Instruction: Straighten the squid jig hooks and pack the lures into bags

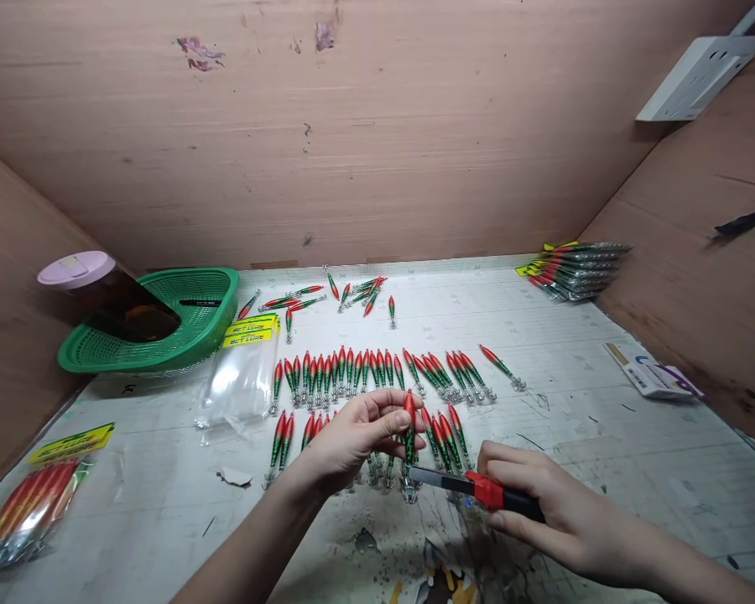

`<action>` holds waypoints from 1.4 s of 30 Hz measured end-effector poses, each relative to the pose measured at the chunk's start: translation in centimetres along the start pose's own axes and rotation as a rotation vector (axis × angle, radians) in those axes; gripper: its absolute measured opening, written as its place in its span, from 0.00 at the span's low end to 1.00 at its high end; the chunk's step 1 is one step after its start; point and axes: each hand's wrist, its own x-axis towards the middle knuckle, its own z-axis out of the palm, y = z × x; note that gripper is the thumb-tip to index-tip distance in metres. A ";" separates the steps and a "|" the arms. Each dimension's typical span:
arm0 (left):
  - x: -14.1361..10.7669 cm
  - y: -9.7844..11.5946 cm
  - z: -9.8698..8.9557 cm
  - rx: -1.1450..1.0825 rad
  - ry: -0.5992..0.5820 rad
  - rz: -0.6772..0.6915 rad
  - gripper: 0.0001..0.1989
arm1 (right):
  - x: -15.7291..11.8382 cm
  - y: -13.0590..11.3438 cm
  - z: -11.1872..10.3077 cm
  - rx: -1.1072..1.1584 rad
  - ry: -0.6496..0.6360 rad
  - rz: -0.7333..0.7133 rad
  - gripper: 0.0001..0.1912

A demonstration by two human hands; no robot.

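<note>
A red and green fishing lure [408, 426] stands upright, red end up, pinched between the fingers of my left hand [365, 432]. My right hand [538, 503] is wrapped round a utility knife [487, 489] with a red and black handle. The knife's blade points left and its tip meets the lower end of the lure, just above the metal hooks. Behind and beside my left hand, rows of similar lures [327, 373] lie on the white table [541, 419]. My left hand hides part of the nearer row.
A green basket [226, 323] holds a dark bottle [132, 310] with a pink lid. Clear bags [236, 382] lie beside it. Packed lures [31, 503] are at the left and more [579, 270] at the back right. A small white box [651, 373] lies right.
</note>
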 end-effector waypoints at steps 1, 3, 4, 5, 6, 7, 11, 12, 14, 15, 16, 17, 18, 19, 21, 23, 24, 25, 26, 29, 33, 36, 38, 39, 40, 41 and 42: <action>0.0 0.1 0.0 0.002 0.007 -0.003 0.17 | 0.0 -0.1 -0.2 0.012 -0.008 0.010 0.10; -0.1 0.2 0.1 0.005 0.020 -0.010 0.18 | 0.0 -0.4 -0.4 0.027 -0.012 0.019 0.10; -0.2 0.3 0.1 0.004 0.028 -0.012 0.18 | 0.0 -0.5 -0.5 0.028 -0.011 0.026 0.10; -0.2 0.3 0.1 0.001 0.033 -0.013 0.18 | -0.1 -0.6 -0.6 0.028 -0.010 0.034 0.10; -0.3 0.3 0.1 -0.001 0.035 -0.012 0.18 | -0.1 -0.7 -0.7 0.028 -0.009 0.041 0.11; -0.3 0.3 0.1 -0.002 0.033 -0.010 0.18 | -0.1 -0.7 -0.7 0.028 -0.009 0.048 0.11; -0.3 0.1 0.0 -0.001 0.011 0.013 0.17 | -0.2 -0.7 -0.7 0.024 -0.013 0.058 0.10; -0.3 0.1 0.0 -0.004 0.007 0.018 0.16 | -0.2 -0.7 -0.7 0.025 -0.013 0.062 0.10; -0.2 0.0 -0.1 -0.019 0.003 0.020 0.15 | -0.3 -0.7 -0.6 0.028 -0.020 0.077 0.10; -0.2 0.0 -0.1 -0.028 0.002 0.016 0.15 | -0.3 -0.7 -0.6 0.031 -0.022 0.079 0.10; -0.2 -0.1 -0.1 -0.037 0.000 0.009 0.15 | -0.3 -0.7 -0.6 0.036 -0.021 0.080 0.10; -0.2 -0.1 -0.2 -0.043 -0.005 0.003 0.15 | -0.2 -0.7 -0.6 0.043 -0.021 0.075 0.11; -0.1 -0.1 -0.2 -0.047 -0.012 -0.003 0.15 | -0.2 -0.8 -0.6 0.052 -0.022 0.066 0.11; -0.1 -0.2 -0.3 -0.050 -0.022 -0.007 0.14 | -0.1 -0.8 -0.7 0.065 -0.027 0.060 0.12; -0.1 -0.2 -0.4 -0.057 -0.042 -0.008 0.14 | -0.1 -0.7 -0.9 0.092 -0.043 0.056 0.13; -0.2 -0.2 -0.4 -0.068 -0.040 -0.009 0.14 | -0.1 -0.5 -1.1 0.110 -0.056 0.065 0.14; -0.3 -0.1 -0.4 -0.077 -0.028 -0.009 0.15 | -0.2 -0.4 -1.2 0.114 -0.055 0.073 0.15; -0.3 0.0 -0.4 -0.085 -0.013 -0.010 0.15 | -0.2 -0.4 -1.3 0.111 -0.053 0.079 0.15; -0.4 0.1 -0.4 -0.092 0.001 -0.011 0.16 | -0.4 -0.4 -1.4 0.104 -0.052 0.084 0.14; -0.5 0.2 -0.2 -0.087 0.018 -0.019 0.17 | -0.6 -0.7 -1.5 0.072 -0.061 0.091 0.13; -0.6 0.3 0.0 -0.071 0.007 -0.027 0.16 | -0.5 -1.5 -1.8 0.043 -0.068 0.086 0.11; -0.7 0.3 0.1 -0.064 -0.017 -0.012 0.15 | -0.4 -1.7 -1.9 0.042 -0.081 0.103 0.12; -0.7 0.3 0.0 -0.061 -0.036 -0.001 0.13 | -0.5 -1.7 -2.0 0.051 -0.096 0.116 0.12; -0.7 0.3 0.0 -0.061 -0.042 0.001 0.12 | -0.5 -1.7 -2.0 0.054 -0.102 0.121 0.12; -0.7 0.3 0.0 -0.062 -0.047 0.002 0.12 | -0.5 -1.7 -2.0 0.058 -0.108 0.123 0.12; -0.7 0.3 0.0 -0.064 -0.048 0.001 0.12 | -0.5 -1.7 -2.0 0.060 -0.112 0.124 0.12; -0.7 0.3 0.0 -0.068 -0.046 0.000 0.13 | -0.5 -1.7 -2.1 0.062 -0.113 0.122 0.12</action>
